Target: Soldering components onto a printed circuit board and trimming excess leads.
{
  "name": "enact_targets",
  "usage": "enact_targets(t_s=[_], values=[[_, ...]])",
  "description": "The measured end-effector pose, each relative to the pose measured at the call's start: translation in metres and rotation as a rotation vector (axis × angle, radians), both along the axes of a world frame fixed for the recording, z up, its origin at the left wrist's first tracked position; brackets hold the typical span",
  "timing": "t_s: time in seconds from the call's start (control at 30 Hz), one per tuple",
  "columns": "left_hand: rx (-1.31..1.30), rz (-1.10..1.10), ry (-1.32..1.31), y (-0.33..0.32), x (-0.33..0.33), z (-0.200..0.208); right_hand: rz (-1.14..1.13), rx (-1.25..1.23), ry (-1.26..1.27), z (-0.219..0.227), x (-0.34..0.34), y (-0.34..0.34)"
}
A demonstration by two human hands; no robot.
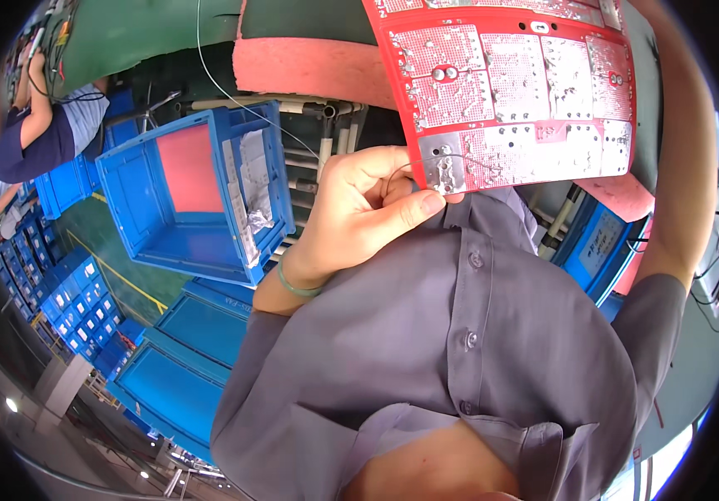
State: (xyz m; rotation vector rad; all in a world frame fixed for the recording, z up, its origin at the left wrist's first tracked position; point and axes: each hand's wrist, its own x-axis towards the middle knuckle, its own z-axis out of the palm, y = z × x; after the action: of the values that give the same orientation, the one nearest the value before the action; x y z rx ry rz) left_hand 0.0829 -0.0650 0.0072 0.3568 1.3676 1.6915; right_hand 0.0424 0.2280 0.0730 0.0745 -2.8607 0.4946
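A red circuit board [518, 125], its face covered in silvery solder joints and dotted copper areas, is held up in front of my grey shirt. My left hand [359, 213] pinches its lower left corner, thumb on the near face and the other fingers partly hidden. A thin dark wire or lead curves from that hand across the corner of the board. My right forearm [681, 150] runs up along the board's right side. The right hand itself lies beyond the top edge of the picture.
Pink foam strips [317, 67] edge the green work surface [151, 33]. A blue crate [151, 230] with a pink sheet and white pieces stands at left, with more blue bins [84, 301] beyond. At far left a co-worker's arm [34, 100] shows. A pale cable hangs beside the crate.
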Motion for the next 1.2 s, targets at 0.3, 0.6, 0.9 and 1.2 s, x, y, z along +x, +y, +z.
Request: enact_targets(t_s=[0.3, 0.6, 0.9, 1.2], values=[[0.097, 0.377, -0.004, -0.004, -0.058, 0.012, -0.207, -0.247, -0.176, 0.039, 0.022, 0.024], [-0.038, -0.079, 0.29, 0.075, -0.216, 0.049, -0.366, -1.269, -0.325, 0.015, 0.117, -0.001], [-0.229, -0.498, 0.564, 0.207, -0.232, 0.054, -0.199, -1.933, -0.308, -0.033, 0.142, -0.082], [-0.398, -0.496, 0.776, 0.227, -0.212, 0.06, -0.036, -1.791, -0.633, -0.046, 0.153, -0.05]])
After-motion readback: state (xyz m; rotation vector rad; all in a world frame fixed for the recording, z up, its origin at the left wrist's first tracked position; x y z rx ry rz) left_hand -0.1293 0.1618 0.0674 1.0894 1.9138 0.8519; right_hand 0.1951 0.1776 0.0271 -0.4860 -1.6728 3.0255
